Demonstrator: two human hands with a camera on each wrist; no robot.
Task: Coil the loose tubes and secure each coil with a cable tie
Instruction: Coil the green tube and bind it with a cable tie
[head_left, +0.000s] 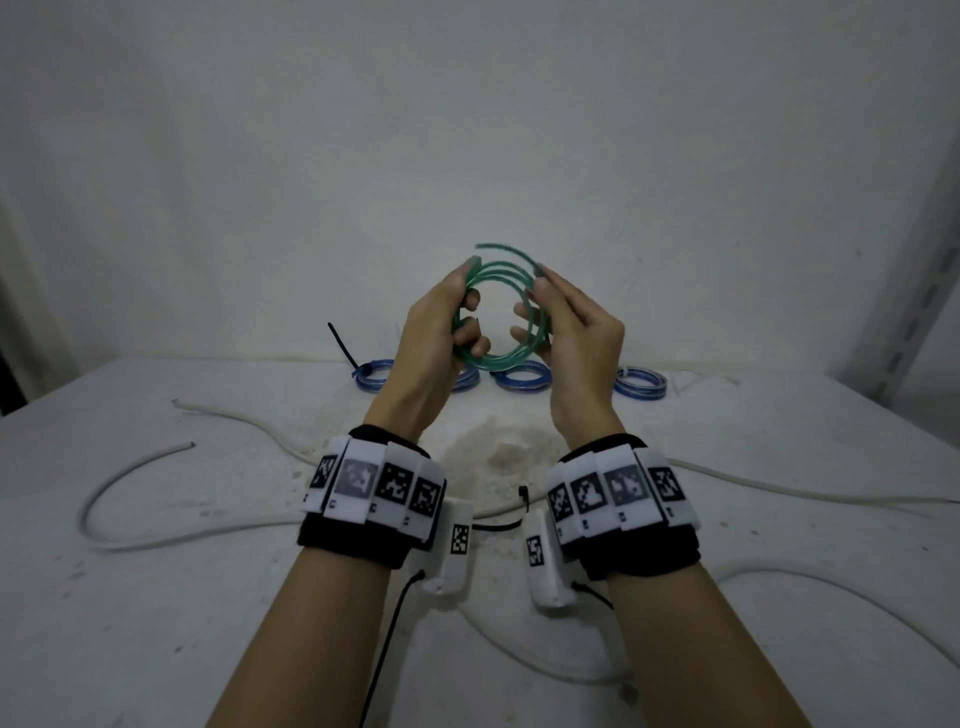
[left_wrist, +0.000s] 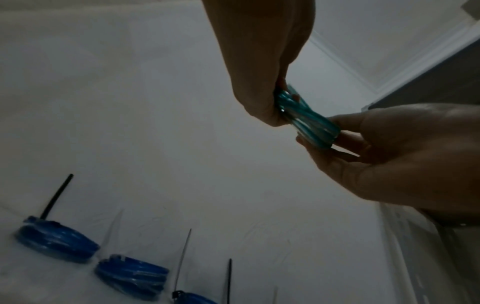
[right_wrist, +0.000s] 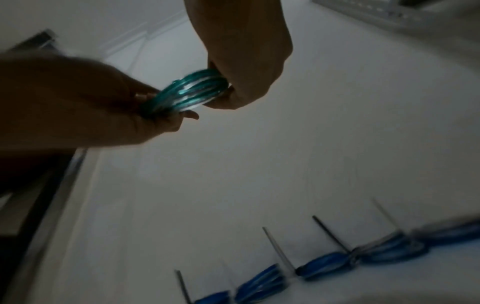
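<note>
A green tube (head_left: 500, 266) wound into a coil of several loops is held upright in the air above the table. My left hand (head_left: 467, 307) grips the coil's left side with its fingers curled through the ring. On the coil's right side, my right hand (head_left: 531, 306) pinches the loops between thumb and fingers. One free end of the tube (head_left: 480, 246) sticks out at the top. In the left wrist view the coil (left_wrist: 307, 121) sits between my left hand (left_wrist: 262, 98) and my right hand (left_wrist: 345, 142). No cable tie shows on it.
Several blue coils (head_left: 522, 376) bound with cable ties lie in a row at the back by the wall, one with a black tie tail (head_left: 340, 343) sticking up. Loose white tubes (head_left: 156, 462) (head_left: 779, 488) snake across the table. A thin black strip (head_left: 498, 526) lies between my wrists.
</note>
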